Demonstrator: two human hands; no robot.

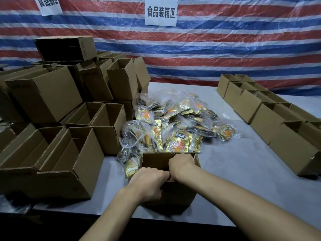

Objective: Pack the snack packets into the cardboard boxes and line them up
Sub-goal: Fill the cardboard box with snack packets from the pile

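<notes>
While clutching the cardboard box [178, 193] at six o'clock with curled left hand [147, 181], held right hand [180, 165] inside, fingers hidden, grasp unclear.

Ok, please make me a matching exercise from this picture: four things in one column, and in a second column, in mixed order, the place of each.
Things
1. pile of snack packets
2. line of cardboard boxes
3. stack of open cardboard boxes
4. middle paper sign

Places
A. on the striped tarp behind the table
B. left side of the table
C. middle of the table
D. right side of the table

Pairs: 1-C, 2-D, 3-B, 4-A
</notes>
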